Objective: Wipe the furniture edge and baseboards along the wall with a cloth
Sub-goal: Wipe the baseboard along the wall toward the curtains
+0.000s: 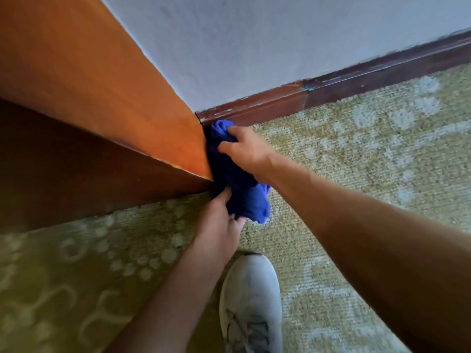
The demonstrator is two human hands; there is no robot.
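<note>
A blue cloth is pressed against the bottom edge of an orange-brown wooden furniture panel, right where it meets the floor and wall. My right hand grips the cloth's upper part near the dark brown baseboard. Lower down, my left hand holds the cloth's bottom end at the furniture's corner. Part of the cloth hangs loose between both hands.
A pale blue-grey wall rises above the baseboard. Green patterned carpet covers the floor. My white sneaker stands on the carpet just below my hands. The furniture's darker side face fills the left.
</note>
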